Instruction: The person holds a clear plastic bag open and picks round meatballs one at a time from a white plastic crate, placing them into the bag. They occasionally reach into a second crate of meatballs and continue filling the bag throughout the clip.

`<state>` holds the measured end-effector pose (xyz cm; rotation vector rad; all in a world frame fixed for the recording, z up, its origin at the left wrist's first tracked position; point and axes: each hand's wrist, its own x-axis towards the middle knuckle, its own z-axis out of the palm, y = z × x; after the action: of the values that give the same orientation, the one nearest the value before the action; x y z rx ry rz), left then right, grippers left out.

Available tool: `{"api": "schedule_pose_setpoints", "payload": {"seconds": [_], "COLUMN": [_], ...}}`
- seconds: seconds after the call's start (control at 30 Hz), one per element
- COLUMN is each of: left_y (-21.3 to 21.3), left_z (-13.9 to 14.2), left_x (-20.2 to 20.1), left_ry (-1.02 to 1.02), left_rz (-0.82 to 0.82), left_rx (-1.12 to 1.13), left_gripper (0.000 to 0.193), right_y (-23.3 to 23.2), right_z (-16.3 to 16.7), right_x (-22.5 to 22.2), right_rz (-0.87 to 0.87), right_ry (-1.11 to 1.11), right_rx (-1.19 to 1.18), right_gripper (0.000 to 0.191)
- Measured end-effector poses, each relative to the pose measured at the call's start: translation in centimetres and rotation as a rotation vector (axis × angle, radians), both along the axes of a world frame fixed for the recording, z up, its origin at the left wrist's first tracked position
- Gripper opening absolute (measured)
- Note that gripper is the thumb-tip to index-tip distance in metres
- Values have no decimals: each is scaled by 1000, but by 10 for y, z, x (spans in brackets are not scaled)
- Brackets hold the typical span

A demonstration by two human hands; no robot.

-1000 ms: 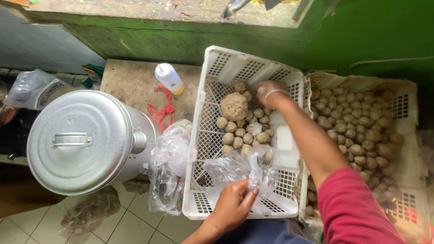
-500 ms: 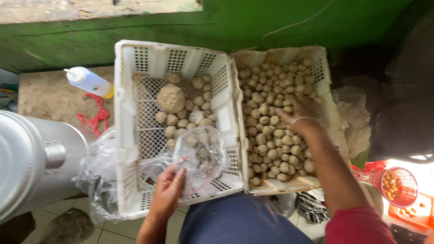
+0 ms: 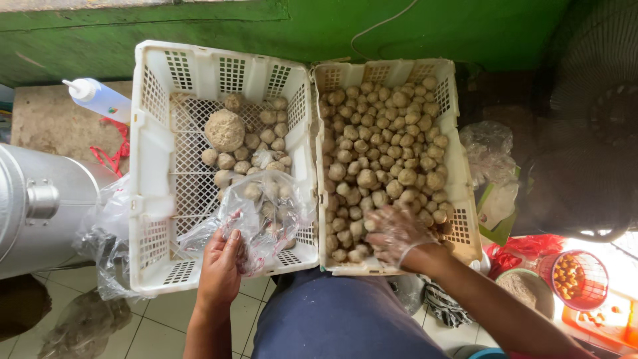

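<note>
We look straight down on two white crates set side by side against a green wall [image 3: 432,26]. The right crate [image 3: 458,166] is nearly full of small brown balls [image 3: 385,146]. The left crate [image 3: 153,166] holds far fewer, gathered toward its far right corner around one large ball [image 3: 224,129].

The left hand [image 3: 219,266] grips the near edge of a clear plastic bag [image 3: 266,213], fingers curled over the film, and holds it open over the left crate. A handful of balls shows through the bag. The right hand [image 3: 397,234], covered by a thin clear glove, rests palm down on the balls at the near end of the right crate. Its fingers are bent over several of them; we cannot tell whether any are actually clasped.

As we judge it, the bagging is at an early stage: the bag is only partly filled, and the great bulk of the balls lies loose in the right crate.

To the left stand a metal pot [image 3: 33,206] and a squeeze bottle [image 3: 100,98] on a bench, with more clear bags [image 3: 106,239] draped beside the crate. At lower right is a small red basket [image 3: 575,279] with orange contents.
</note>
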<state>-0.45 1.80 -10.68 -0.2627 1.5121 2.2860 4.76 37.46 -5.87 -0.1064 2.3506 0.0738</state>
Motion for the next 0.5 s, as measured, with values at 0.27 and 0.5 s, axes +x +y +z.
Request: {"api": "schedule_pose_setpoints", "payload": {"seconds": [0.27, 0.5], "left_y": [-13, -8], "left_z": [-19, -3], "left_x": [-6, -9], "left_ry": [1, -43], "left_rz": [-70, -92], "left_rx": [203, 217], "left_gripper": [48, 50], "right_y": [49, 16], "right_z": [-24, -30], "right_x": [-3, -13], "right_rz": [-192, -731], "right_ry": [353, 480], "right_rx": [109, -307], "right_gripper": [65, 35]}}
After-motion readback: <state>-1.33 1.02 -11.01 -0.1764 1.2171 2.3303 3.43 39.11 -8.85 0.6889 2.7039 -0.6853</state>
